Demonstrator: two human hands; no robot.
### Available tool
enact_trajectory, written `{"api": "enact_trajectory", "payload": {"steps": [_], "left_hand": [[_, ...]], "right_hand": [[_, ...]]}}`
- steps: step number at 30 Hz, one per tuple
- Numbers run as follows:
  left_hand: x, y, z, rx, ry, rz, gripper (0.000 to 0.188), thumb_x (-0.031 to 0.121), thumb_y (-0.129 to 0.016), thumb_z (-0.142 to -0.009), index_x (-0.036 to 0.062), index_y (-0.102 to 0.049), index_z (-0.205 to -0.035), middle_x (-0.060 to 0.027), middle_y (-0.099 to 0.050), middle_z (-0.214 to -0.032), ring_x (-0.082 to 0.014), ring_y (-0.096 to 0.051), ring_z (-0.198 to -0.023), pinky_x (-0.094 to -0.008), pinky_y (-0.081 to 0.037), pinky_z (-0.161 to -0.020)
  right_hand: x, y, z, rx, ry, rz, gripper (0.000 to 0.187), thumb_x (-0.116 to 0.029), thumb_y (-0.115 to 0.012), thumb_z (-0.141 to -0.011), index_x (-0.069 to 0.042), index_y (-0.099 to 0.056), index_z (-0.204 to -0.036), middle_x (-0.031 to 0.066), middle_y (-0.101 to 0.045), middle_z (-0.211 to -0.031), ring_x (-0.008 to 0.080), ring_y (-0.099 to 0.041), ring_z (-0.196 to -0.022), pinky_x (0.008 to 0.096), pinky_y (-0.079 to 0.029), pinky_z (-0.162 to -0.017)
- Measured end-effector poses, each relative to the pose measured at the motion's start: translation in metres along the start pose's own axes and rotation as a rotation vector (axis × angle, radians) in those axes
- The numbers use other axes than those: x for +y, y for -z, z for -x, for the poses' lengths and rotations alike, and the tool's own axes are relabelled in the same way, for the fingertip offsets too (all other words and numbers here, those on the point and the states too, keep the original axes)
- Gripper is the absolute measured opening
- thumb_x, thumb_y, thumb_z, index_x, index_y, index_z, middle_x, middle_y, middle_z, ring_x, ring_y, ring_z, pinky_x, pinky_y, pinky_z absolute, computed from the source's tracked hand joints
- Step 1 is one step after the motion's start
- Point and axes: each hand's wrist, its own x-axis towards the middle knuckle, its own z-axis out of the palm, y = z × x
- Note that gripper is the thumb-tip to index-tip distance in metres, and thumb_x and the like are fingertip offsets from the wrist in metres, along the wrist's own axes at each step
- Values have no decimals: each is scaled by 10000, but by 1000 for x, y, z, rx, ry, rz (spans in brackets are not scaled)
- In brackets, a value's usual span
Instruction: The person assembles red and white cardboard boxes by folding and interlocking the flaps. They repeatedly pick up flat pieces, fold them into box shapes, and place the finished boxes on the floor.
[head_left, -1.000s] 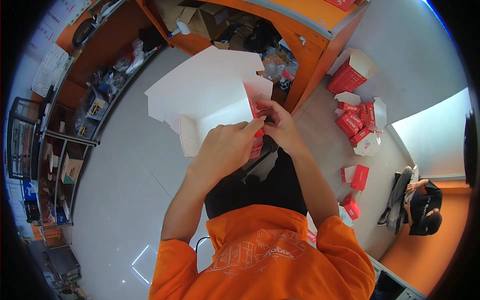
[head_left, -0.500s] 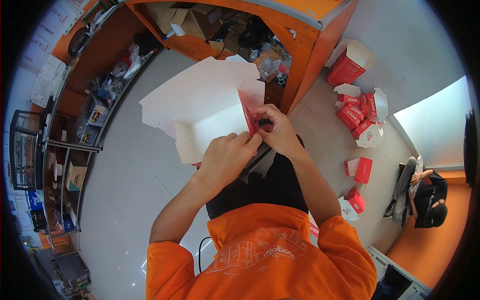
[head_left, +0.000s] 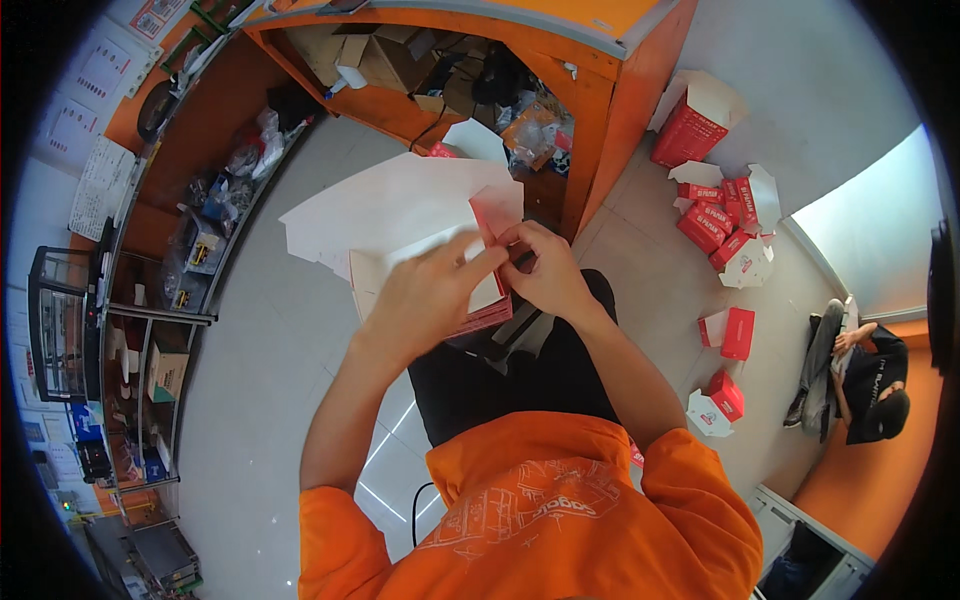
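A cardboard box (head_left: 375,210), white inside and red outside, stands open on my lap with its large white lid flap spread away from me. My right hand (head_left: 545,272) is closed at the box's near right corner, its thumb and fingers pinching the red side panel. My left hand (head_left: 425,300) reaches over the near wall, its slightly blurred thumb and forefinger closing on the same corner, close to the right fingertips. The left hand and forearm hide part of the box's inside and near edge.
A large red box (head_left: 690,135) and a pile of small red boxes (head_left: 708,225) lie on the floor at right, with another red box (head_left: 738,333) nearer. A seated person (head_left: 875,390) is beyond. An orange wooden bench (head_left: 600,120) stands ahead; shelving (head_left: 190,320) runs along the left.
My left hand has shifted slightly and lifted at the corner, and the box has tipped and moved a little lower. The right hand stays at the corner.
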Motion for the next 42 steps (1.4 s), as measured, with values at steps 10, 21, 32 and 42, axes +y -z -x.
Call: {"api": "enact_trajectory", "payload": {"steps": [10, 21, 32, 42], "left_hand": [[-38, -13, -24, -7, -383, -305, 137, 98, -665, -791, 99, -700, -924, 2, -679, -977, -224, -621, -1026, -331, -579, -847], [-49, -26, -31, -174, -332, -423, 114, 84, -657, -805, 112, -731, -888, 3, -702, -934, -198, -637, -1007, -321, -558, -892], [-46, 2, 39, 446, 289, -266, 330, 160, -767, -878, 94, -686, -1191, -75, -688, -1197, -289, -674, -1031, -401, -560, -842], [-87, -43, 118, 603, 814, 726, 448, 226, -474, -1065, 26, -489, -1466, -201, -531, -1422, -309, -551, -1288, -439, -470, -1076]], "right_hand": [[-21, -7, -21, 38, -47, 580, 159, -143, -743, -778, 0, -683, -813, 185, -714, -872, 410, -706, -795, 500, -569, -711], [4, -26, -19, 171, 93, 174, 146, -108, -678, -869, 35, -677, -840, 239, -684, -801, 440, -684, -771, 482, -547, -702], [-28, -24, -8, 210, 214, 139, 246, -110, -610, -990, -20, -658, -1214, 173, -635, -1258, 326, -651, -1078, 386, -526, -918], [-6, -3, 60, 360, 214, 43, 314, -122, -672, -957, -22, -656, -1254, 200, -537, -1379, 359, -561, -1259, 435, -474, -1063]]}}
